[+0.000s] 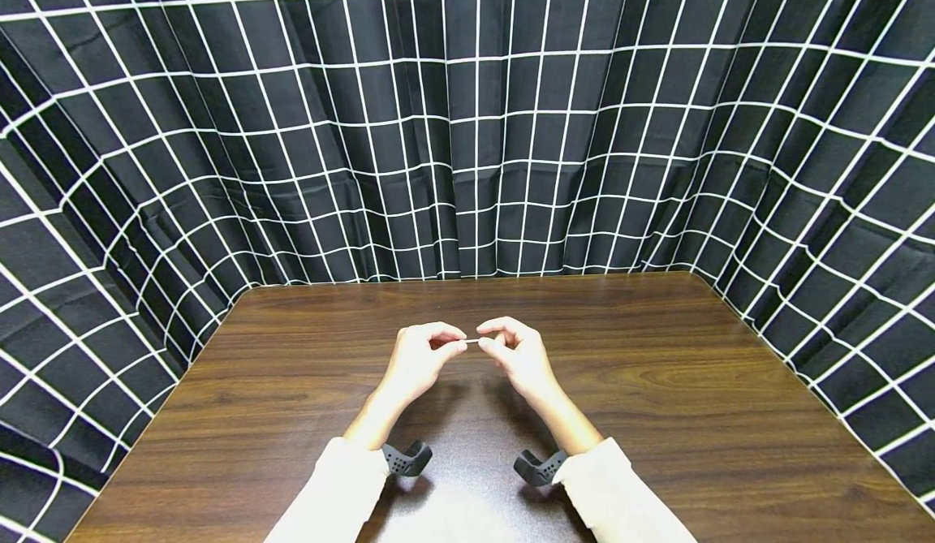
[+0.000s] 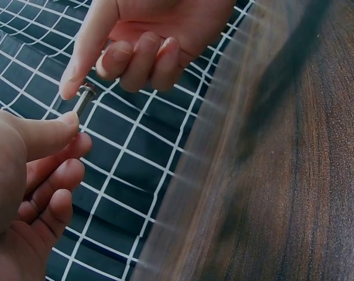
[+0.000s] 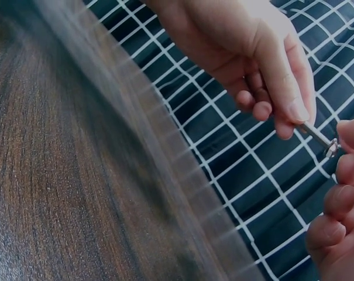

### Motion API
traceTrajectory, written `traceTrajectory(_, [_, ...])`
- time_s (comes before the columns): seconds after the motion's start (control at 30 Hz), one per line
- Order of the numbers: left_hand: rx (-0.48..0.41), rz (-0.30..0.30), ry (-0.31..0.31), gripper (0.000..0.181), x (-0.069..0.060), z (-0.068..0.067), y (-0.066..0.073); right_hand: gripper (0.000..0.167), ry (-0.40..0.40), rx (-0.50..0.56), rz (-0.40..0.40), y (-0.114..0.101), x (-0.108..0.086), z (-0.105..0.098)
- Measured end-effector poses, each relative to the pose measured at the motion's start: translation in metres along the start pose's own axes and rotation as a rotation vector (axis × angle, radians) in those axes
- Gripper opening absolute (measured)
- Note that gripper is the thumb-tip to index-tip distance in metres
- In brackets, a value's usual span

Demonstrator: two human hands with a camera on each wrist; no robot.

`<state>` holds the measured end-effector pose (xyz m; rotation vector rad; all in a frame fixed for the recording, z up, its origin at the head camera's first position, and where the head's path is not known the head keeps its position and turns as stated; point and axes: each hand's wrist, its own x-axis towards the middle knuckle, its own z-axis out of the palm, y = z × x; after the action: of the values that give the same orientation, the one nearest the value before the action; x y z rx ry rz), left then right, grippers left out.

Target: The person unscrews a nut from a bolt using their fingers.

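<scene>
Two bare hands meet above the brown wood-grain table (image 1: 307,348) in your head view: your left hand (image 1: 418,358) pinches a thin, silvery metal rod (image 1: 471,341) pointing toward your right hand (image 1: 524,358), with a black, white-gridded curtain (image 1: 475,121) behind.

In your left wrist view, the rod's ringed, wider end sticks out from your left thumb and fingers, just beside your right fingertips.

In your right wrist view, your right fingers curve near that end; whether they grip it, you cannot tell.
</scene>
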<state>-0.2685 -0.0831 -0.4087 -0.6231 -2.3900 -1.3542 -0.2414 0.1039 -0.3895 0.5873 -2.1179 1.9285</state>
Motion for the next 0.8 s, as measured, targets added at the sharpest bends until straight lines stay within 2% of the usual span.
traceTrajectory(0.1, [0.003, -0.010, -0.005, 0.007, 0.000, 0.000, 0.001, 0.021, 0.022, -0.010, 0.013, -0.002, 0.000, 0.001])
traceTrajectory(0.3, [-0.007, 0.003, -0.004, 0.008, 0.000, -0.001, 0.002, 0.018, 0.034, -0.044, 0.092, -0.001, 0.001, 0.000])
traceTrajectory(0.4, [-0.009, 0.005, -0.001, 0.009, 0.000, -0.001, 0.001, 0.016, 0.041, -0.060, 0.147, 0.012, 0.003, 0.000])
traceTrajectory(0.53, [-0.016, 0.009, 0.002, 0.009, 0.000, 0.000, 0.001, 0.020, 0.052, -0.077, 0.197, 0.031, 0.007, -0.001])
traceTrajectory(0.7, [-0.017, 0.011, 0.006, 0.008, 0.000, 0.000, 0.000, 0.023, 0.039, -0.064, 0.192, 0.035, 0.007, -0.001])
traceTrajectory(0.8, [-0.016, 0.004, 0.006, 0.008, 0.000, 0.000, 0.000, 0.022, 0.017, -0.045, 0.187, 0.027, 0.006, -0.001])
